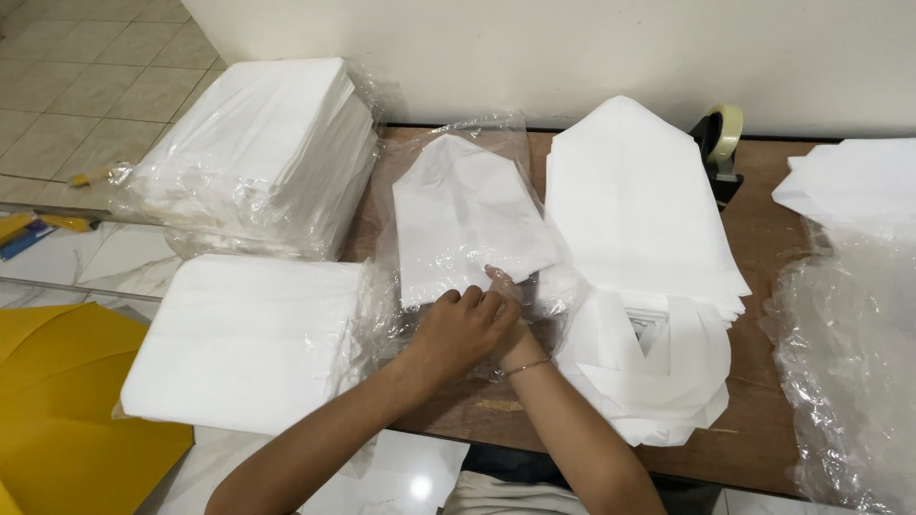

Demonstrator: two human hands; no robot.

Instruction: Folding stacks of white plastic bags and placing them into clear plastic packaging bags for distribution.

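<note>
Wooden table [763, 420] against a pale wall, crowded with white stock. Dead centre: a clear plastic bag [458, 172] with a folded white piece [468, 219] inside, lying flat with its mouth toward the near edge. Left hand [463, 329] curled over that mouth, fingers bent and pinching the film, seemingly to hold it steady. Right hand [506, 291] tucked under the left, mostly hidden, fingertips on the white piece; grip impossible to tell. Right of the bag, a loose stack of white sheets [639, 210], within easy reach. Behind that stack, a tape dispenser [720, 143]. Left of the bag, two wrapped bundles [258, 143], one behind the other, out of the way.
</note>
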